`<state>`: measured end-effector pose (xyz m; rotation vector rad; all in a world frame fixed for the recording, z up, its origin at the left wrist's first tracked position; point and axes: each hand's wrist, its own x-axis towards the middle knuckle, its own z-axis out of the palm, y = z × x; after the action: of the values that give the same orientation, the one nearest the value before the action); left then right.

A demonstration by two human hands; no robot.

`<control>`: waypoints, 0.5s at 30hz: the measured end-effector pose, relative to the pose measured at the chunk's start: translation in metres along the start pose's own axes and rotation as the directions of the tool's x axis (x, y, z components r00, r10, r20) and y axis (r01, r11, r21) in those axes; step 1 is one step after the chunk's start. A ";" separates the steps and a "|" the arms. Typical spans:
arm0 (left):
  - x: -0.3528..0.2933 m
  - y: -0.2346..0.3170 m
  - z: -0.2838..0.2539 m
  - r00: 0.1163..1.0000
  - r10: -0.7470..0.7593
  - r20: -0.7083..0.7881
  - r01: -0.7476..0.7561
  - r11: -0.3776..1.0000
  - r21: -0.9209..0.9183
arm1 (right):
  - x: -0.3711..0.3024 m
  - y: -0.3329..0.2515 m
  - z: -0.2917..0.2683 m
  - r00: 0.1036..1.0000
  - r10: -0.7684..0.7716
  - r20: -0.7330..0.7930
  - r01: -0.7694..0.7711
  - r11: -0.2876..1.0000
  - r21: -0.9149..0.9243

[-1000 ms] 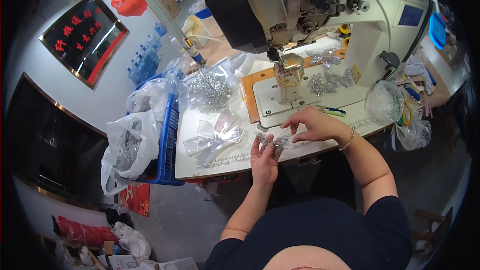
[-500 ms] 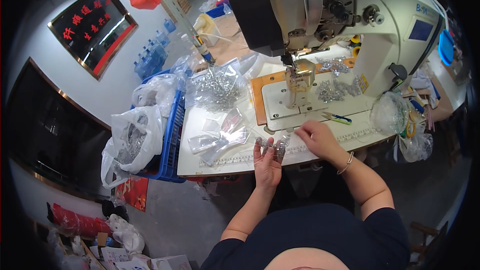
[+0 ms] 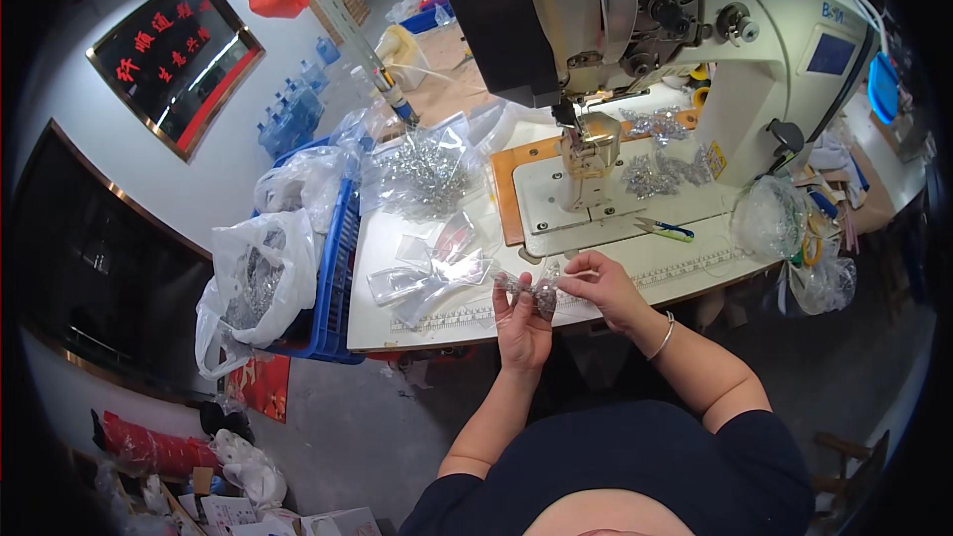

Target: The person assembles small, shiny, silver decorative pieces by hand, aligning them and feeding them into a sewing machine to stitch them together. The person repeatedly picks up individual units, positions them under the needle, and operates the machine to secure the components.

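Note:
My left hand (image 3: 522,335) is closed on a glittery silver piece (image 3: 544,297), shaped somewhat like a bow, just over the table's front edge. My right hand (image 3: 608,290) pinches at the piece's right end, thumb and forefinger together; its fingertips partly hide that end. To the left of my hands lie clear plastic film pieces (image 3: 429,276) on the white table (image 3: 377,328). Beyond my hands stands a sewing machine (image 3: 586,164), its needle area over a metal plate. More glittery silver pieces (image 3: 663,175) rest on the machine bed.
Small blue-handled snips (image 3: 670,231) lie right of the needle. A bag of silver bits (image 3: 422,174) sits at the table's left. Beside it, a blue crate (image 3: 333,288) holds white plastic bags (image 3: 260,278). At the right edge are a clear bag (image 3: 769,218) and scissors (image 3: 814,243).
My right hand has moved left and now meets the silver piece, where it was apart from it before. My left hand still holds the piece; the whole view has shifted slightly.

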<state>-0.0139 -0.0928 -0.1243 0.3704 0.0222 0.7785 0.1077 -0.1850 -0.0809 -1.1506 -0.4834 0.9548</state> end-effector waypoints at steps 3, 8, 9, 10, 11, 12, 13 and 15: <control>-0.002 0.001 -0.001 0.999 -0.027 0.017 0.028 1.000 -0.008 | -0.003 -0.001 0.002 0.973 0.220 0.071 -0.231 0.937 0.260; -0.006 -0.008 0.005 0.993 0.036 -0.112 -0.019 0.988 0.155 | -0.007 0.002 0.007 0.985 -0.165 -0.042 0.165 0.986 -0.010; -0.006 -0.010 0.008 0.987 0.055 -0.148 -0.023 0.978 0.206 | -0.008 0.006 0.009 0.973 -0.202 -0.109 0.197 0.979 -0.052; -0.006 -0.010 0.011 0.980 0.079 -0.182 -0.031 0.967 0.252 | -0.007 0.011 0.007 0.980 -0.162 -0.118 0.160 0.987 -0.030; -0.004 -0.010 0.013 0.976 0.057 -0.210 -0.003 0.968 0.249 | -0.002 0.018 0.002 0.985 -0.122 -0.125 0.122 0.993 -0.011; -0.003 -0.009 0.015 0.971 0.036 -0.237 0.024 0.969 0.246 | 0.000 0.024 -0.002 0.988 -0.081 -0.130 0.083 0.997 0.009; -0.001 -0.008 0.016 0.964 0.019 -0.264 0.047 0.969 0.243 | -0.001 0.024 -0.005 0.978 -0.124 -0.169 0.131 0.991 0.032; 0.003 -0.004 0.015 0.969 0.039 -0.244 0.024 0.967 0.252 | -0.001 0.024 -0.008 0.948 -0.203 -0.246 0.228 0.971 0.074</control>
<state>-0.0065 -0.0982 -0.1112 0.5137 0.3583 0.8283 0.1039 -0.1875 -0.1055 -1.0783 -0.3541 0.6348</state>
